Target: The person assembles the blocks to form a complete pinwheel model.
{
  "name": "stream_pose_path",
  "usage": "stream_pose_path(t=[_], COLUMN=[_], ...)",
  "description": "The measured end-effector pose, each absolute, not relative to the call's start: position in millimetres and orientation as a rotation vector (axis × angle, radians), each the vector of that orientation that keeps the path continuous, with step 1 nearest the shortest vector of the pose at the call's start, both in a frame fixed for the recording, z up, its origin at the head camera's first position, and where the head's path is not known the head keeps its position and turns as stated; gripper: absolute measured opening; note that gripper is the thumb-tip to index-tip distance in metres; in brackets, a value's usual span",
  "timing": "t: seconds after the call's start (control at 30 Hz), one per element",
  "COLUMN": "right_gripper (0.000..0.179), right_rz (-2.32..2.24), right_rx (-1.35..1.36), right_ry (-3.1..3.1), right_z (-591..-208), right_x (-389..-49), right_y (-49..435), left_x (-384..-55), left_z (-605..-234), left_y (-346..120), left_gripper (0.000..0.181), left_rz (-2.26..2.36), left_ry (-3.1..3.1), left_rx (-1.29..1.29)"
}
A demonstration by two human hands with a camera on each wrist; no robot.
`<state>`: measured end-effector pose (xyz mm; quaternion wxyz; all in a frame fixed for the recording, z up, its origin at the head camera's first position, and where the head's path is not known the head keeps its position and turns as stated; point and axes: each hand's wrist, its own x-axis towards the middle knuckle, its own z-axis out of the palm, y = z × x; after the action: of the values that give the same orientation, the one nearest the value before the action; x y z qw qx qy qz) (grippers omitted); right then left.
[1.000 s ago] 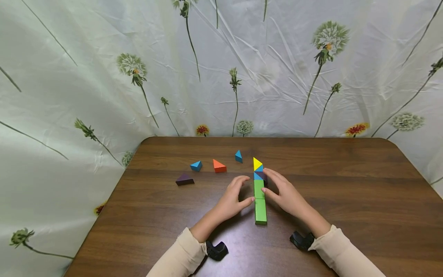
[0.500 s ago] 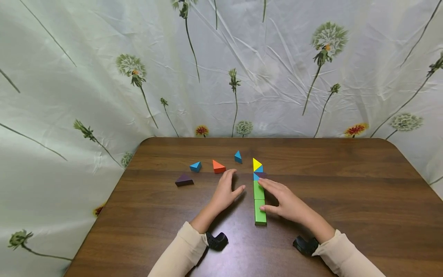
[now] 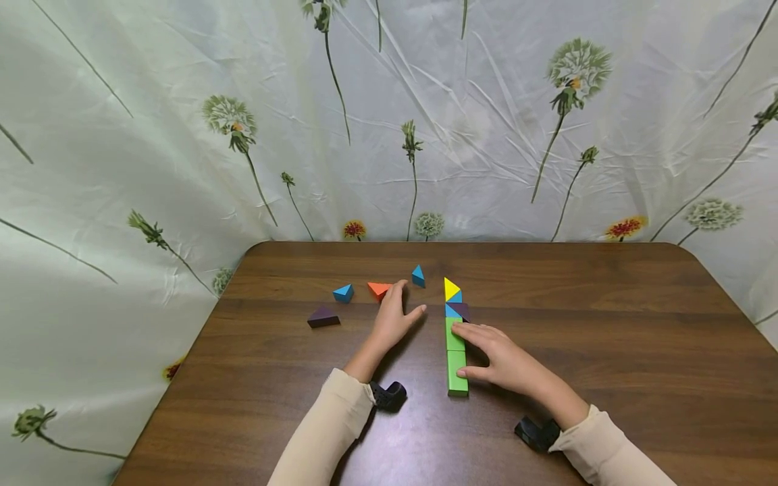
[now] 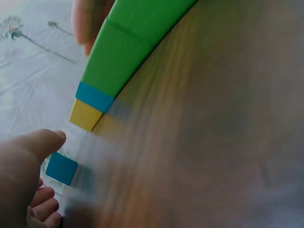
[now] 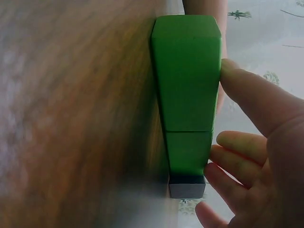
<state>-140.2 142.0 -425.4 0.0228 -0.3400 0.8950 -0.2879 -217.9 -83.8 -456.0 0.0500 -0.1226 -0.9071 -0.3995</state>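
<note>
Two green blocks (image 3: 458, 378) lie end to end in a row on the table. Beyond them the row continues with a blue triangular block (image 3: 450, 311), a purple one (image 3: 463, 309), another blue one (image 3: 458, 298) and a yellow triangle (image 3: 450, 287). My right hand (image 3: 507, 358) rests its straight fingertips and thumb on the green blocks' tops; the right wrist view shows the thumb (image 5: 259, 97) at an upper edge. My left hand (image 3: 389, 325) reaches over an orange triangular block (image 3: 376, 289), its fingers partly covering it and the thumb spread away.
Left of the row lie a loose blue triangular block (image 3: 343, 293) and a dark purple one (image 3: 323, 317). Another blue one (image 3: 418, 275) stands beyond the left hand. The wooden table (image 3: 608, 304) ends at a flowered curtain (image 3: 486, 135).
My left hand has moved left and forward from the green blocks to the orange triangle, which has turned and shifted slightly left. My right hand has slid back towards me along the row.
</note>
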Motion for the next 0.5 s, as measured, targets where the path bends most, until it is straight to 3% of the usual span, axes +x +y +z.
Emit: stream_pose_path(t=[0.5], right_gripper=[0.073], right_rz=[-0.91], right_rx=[-1.06], right_ry=[2.77], right_z=[-427], right_x=[-142], right_y=[144], left_x=[-249], left_z=[-453], left_y=[-74], left_gripper=[0.058], left_rz=[-1.259], left_ry=[-2.731], left_rx=[-0.275])
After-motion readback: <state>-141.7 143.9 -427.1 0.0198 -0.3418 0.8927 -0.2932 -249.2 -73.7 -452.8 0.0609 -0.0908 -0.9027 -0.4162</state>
